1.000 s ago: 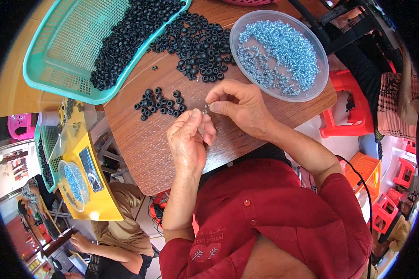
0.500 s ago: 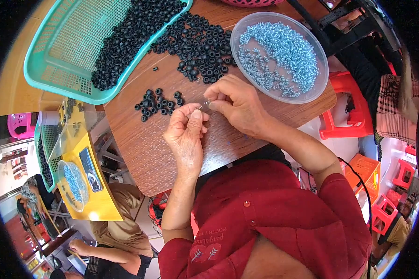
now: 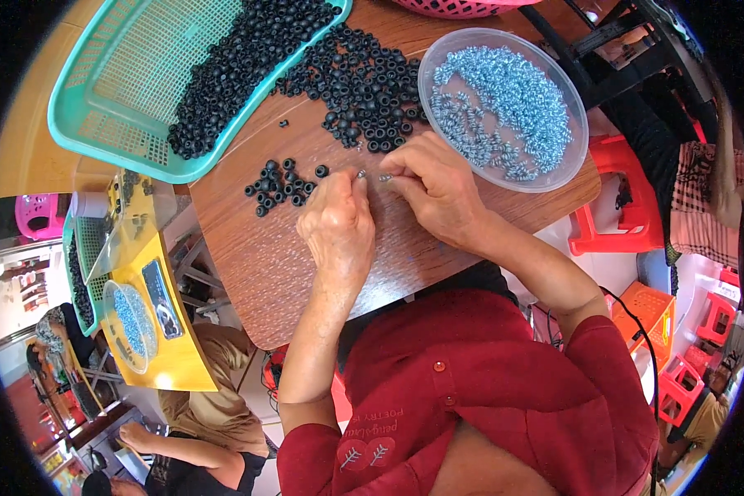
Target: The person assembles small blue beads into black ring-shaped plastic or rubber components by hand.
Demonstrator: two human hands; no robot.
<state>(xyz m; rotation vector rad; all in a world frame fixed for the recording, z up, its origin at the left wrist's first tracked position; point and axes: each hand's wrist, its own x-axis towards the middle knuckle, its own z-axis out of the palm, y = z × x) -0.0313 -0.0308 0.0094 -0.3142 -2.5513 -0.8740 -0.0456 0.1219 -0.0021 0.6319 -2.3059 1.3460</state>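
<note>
Left hand: the left hand (image 3: 339, 223) rested on the wooden table (image 3: 256, 264), fingers curled together, thumb and forefinger pinched on a small black ring (image 3: 360, 174)
Right hand: the right hand (image 3: 436, 183) lay just beside the left, fingertips closed on a small silver screw (image 3: 385, 177), which pointed toward the ring
Contact: the two held parts sat close together between the hands; whether they touched could not be told
Small ring group: a loose cluster of black rings (image 3: 281, 182) lay on the table just left of the left hand
Large ring pile: a spread of black rings (image 3: 360, 91) lay on the table beyond the hands, reaching the edge of the tray
Tray: a teal mesh tray (image 3: 124, 74) stood at the far left of the table and held a further heap of black rings
Screw supply: a clear round bowl (image 3: 566, 157) of silver screws stood near the right hand, at the far right of the table
Surroundings: a yellow bench (image 3: 182, 364) with another bowl stood lower left; red stools (image 3: 612, 215) stood to the right
</note>
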